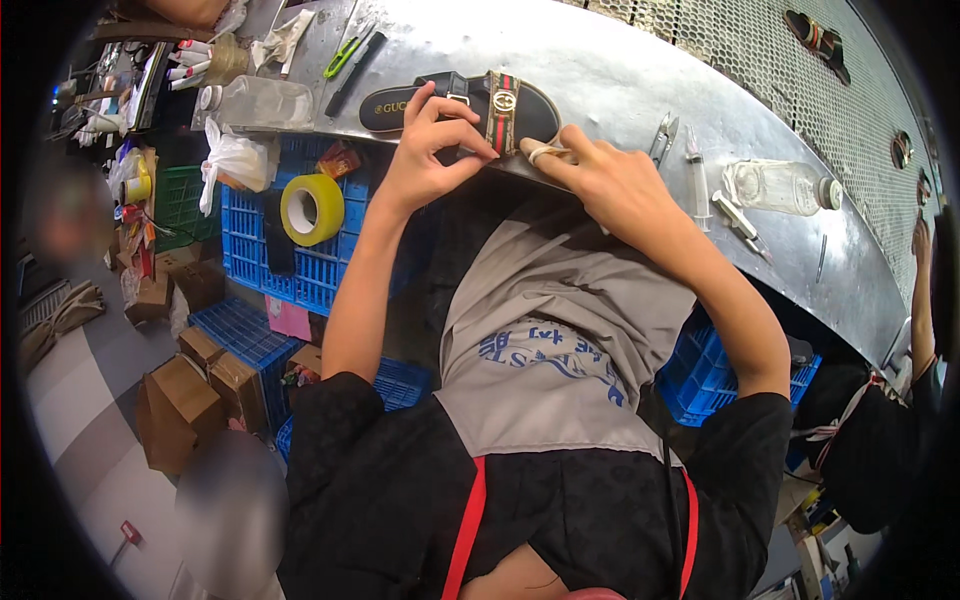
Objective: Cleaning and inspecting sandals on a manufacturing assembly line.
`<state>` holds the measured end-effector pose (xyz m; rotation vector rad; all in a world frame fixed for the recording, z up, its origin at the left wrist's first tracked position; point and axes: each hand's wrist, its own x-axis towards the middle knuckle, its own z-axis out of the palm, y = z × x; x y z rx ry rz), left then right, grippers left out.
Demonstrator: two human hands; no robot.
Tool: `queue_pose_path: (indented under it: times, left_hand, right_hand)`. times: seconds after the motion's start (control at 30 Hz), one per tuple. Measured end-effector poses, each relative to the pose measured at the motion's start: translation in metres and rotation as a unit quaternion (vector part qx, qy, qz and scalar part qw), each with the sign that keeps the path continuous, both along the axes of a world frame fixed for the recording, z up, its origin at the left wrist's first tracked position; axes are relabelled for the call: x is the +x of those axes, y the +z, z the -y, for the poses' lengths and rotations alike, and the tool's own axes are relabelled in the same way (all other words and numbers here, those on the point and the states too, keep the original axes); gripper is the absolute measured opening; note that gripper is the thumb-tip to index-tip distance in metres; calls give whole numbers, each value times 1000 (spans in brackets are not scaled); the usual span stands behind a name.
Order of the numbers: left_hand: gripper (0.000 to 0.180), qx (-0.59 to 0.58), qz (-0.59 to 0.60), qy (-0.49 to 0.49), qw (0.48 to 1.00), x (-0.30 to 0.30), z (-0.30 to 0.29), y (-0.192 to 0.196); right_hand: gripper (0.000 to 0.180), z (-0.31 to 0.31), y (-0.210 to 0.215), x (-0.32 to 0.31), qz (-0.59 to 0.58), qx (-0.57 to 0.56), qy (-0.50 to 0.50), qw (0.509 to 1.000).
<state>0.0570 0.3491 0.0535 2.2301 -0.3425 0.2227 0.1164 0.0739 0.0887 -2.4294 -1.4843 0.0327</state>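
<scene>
Metal table (620,75) bears the sandal (479,102) near its edge, likely for reach. Left hand (425,155) pinches beside the strap (503,122), right hand (615,180) curls; what they hold, I cannot tell.

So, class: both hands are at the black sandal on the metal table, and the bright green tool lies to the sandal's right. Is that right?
The side is wrong: the head view shows the bright green tool left of the black sandal. The left hand and right hand are at the sandal on the metal table.
</scene>
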Motion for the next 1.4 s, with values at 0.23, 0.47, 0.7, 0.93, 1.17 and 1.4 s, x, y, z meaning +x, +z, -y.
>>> queue_pose_path:
  times: [0.23, 0.47, 0.7, 0.93, 1.17, 1.4]
  left_hand:
    - [16, 7, 3, 6, 1000, 1, -2, -4]
    - [16, 1, 4, 4, 1000, 4, -3, -5]
    - [15, -23, 3, 5, 1000, 0, -2, -5]
    - [14, -24, 2, 11, 1000, -3, -1, -8]
    - [15, -32, 15, 29, 999, -2, -2, -6]
    - [19, -13, 39, 43, 998, -2, 6, -3]
  right_hand:
    - [42, -10, -3, -11, -13, 22, -25, 999]
    - [48, -20, -8, -9, -9, -6, -41, 999]
    - [42, 8, -13, -21, 8, 27, -111, 993]
    - [49, 18, -27, -38, -5, 47, -191, 980]
    - [43, 10, 0, -53, -4, 128, -199, 972]
    - [38, 74, 13, -92, -194, 236, -264, 915]
